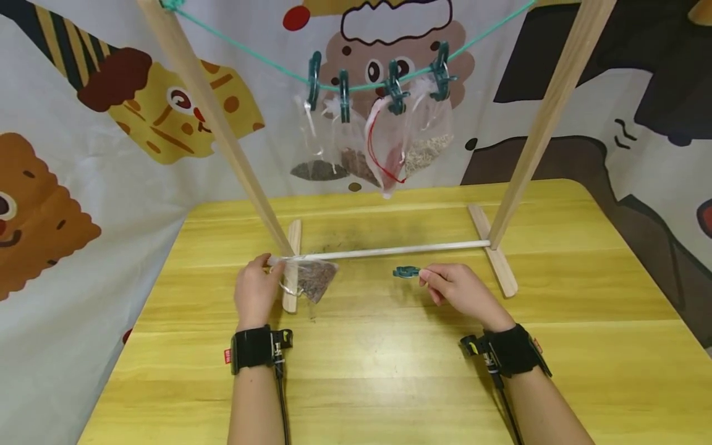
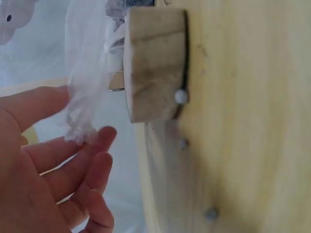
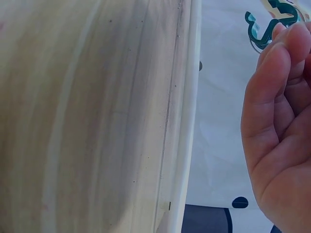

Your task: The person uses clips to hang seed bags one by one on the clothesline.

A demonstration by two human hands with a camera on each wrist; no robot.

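Observation:
My left hand (image 1: pixel 261 279) pinches the top of a clear plastic bag (image 1: pixel 316 278) of brown grains. The bag lies on the yellow table (image 1: pixel 389 371) against the rack's left foot (image 1: pixel 292 266). In the left wrist view the crumpled plastic (image 2: pixel 86 77) sits between the thumb and fingers of the left hand (image 2: pixel 73 145), beside the foot's end (image 2: pixel 155 63). My right hand (image 1: pixel 432 282) has curled fingers at the end of a teal clip (image 1: pixel 406 272) lying on the table. The right wrist view shows the clip (image 3: pixel 265 26) at the tips of the right hand (image 3: pixel 284 63).
A wooden drying rack stands mid-table, with a white dowel (image 1: pixel 389 251) between its feet. Its green rope (image 1: pixel 250 52) carries several grain bags (image 1: pixel 372 148) held by teal clips. A cartoon-print cloth hangs behind and to the left. The table's edges lie left and right.

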